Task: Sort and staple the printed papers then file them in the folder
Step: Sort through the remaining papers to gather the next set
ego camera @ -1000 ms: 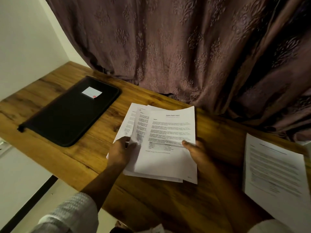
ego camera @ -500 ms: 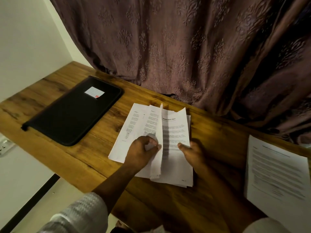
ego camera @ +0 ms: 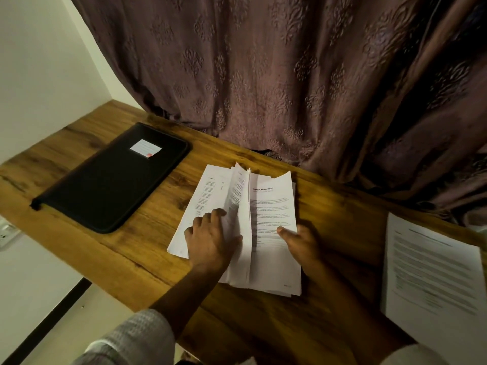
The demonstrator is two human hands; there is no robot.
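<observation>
Lying closed at about ten o'clock from the hands, the black folder (ego camera: 105, 185) sits flat on the wooden worktop (ego camera: 147, 248), well apart from the papers, with a small white label (ego camera: 145, 148) near its far edge. At nine o'clock, beyond the worktop's left edge, something like a wall socket (ego camera: 5, 233) shows, too blurred to be sure. The printed papers (ego camera: 271, 219) lie at the middle of the worktop, right in front of the person, with their long sides running toward twelve o'clock. The stack is parted: one sheet lies flat to the left, a few sheets stand up on edge along the middle, and the rest lie flat to the right, the top page bearing a bold heading. The left hand (ego camera: 210, 241) rests palm down on the flat left sheet, at the stack's eight o'clock side. Its fingers are loosely spread and pressing the paper rather than curled round it, and its thumb side lies against the upright sheets. The right hand (ego camera: 300, 243) is at the stack's four o'clock side and pinches the right edge of the top pages, thumb on top and fingers hidden beneath. A pale sleeve (ego camera: 137, 338) covers the left forearm at six o'clock. At three o'clock from the hands, near but not touching the stack, a separate sheet (ego camera: 432, 285) of print lies flat, running off the worktop's right edge. A patterned brown curtain (ego camera: 263, 75) hangs at twelve o'clock behind everything.
</observation>
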